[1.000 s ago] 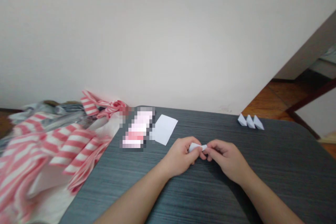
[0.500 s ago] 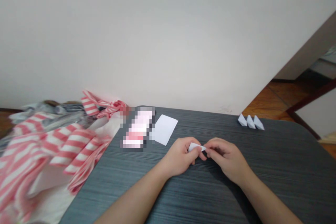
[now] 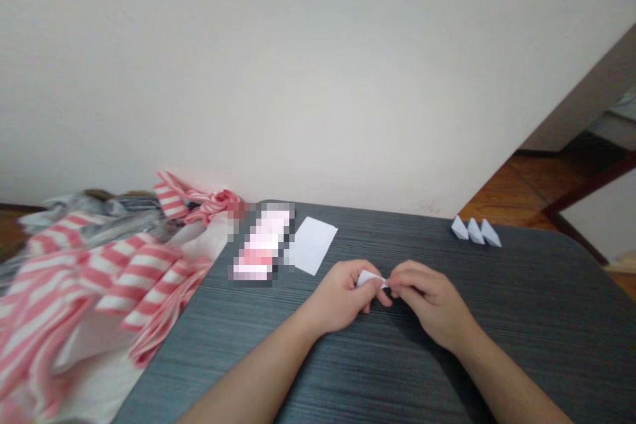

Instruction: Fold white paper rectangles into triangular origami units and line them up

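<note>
A small piece of folded white paper (image 3: 368, 277) is held above the dark table, between my two hands. My left hand (image 3: 345, 298) pinches it, thumb on top and fingers behind, covering part of it. The fingertips of my right hand (image 3: 427, 298) are pinched together at the paper's narrow right end. To the left, beyond my left hand, a flat white sheet of paper (image 3: 313, 245) lies on the table. Three folded white paper boats (image 3: 476, 232) stand in a row at the far right.
A pixelated pink and white object (image 3: 261, 245) lies left of the sheet on the dark wood-grain table (image 3: 209, 344). Red-and-white striped cloth (image 3: 139, 271) and other fabrics are heaped left of the table. A pale wall (image 3: 318, 79) rises behind it.
My right fingertips have shifted slightly at the paper's right end, and less of its tip shows. My left hand and the things on the table stay put.
</note>
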### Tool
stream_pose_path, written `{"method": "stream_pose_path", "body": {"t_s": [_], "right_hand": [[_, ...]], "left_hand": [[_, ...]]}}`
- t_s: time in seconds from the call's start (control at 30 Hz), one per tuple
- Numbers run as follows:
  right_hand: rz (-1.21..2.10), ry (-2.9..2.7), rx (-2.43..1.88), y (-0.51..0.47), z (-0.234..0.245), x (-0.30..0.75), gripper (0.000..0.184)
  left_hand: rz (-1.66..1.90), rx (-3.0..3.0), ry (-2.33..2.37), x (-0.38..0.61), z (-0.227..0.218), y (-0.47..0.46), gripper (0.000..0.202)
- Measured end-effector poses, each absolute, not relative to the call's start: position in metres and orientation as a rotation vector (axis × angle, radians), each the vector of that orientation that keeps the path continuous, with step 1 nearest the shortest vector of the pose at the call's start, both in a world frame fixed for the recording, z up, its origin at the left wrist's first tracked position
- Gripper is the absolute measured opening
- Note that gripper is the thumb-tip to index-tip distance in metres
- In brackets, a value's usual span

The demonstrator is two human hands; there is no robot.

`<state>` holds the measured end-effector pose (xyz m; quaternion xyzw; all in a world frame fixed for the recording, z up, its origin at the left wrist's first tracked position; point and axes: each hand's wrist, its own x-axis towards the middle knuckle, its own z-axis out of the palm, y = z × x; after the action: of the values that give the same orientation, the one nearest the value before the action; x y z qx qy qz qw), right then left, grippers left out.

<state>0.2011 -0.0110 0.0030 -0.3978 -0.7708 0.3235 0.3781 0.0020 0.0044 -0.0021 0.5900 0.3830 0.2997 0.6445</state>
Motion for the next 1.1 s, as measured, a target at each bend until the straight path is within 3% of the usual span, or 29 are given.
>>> {"method": "stream_pose_path", "body": {"t_s": [0.57,0.87,1.1], "right_hand": [[0.791,-2.129,-0.994,-0.0137,0.0033,0.1996,0.03],[1.098,-1.758,-1.266,-0.0134,-0.0041,0.2011,0.019],[1.187,-1.875,-1.378,-0.014,0.0015,0.197,0.029]], "left_hand": [[0.684,1.391,0.908,0.0012,-0.0053,0.0045,0.024],[0.701,1.387,0.927,0.0017,-0.0046,0.0044,0.02],[0.684,1.499,0.954,0.002,-0.0009,0.0017,0.021]]}}
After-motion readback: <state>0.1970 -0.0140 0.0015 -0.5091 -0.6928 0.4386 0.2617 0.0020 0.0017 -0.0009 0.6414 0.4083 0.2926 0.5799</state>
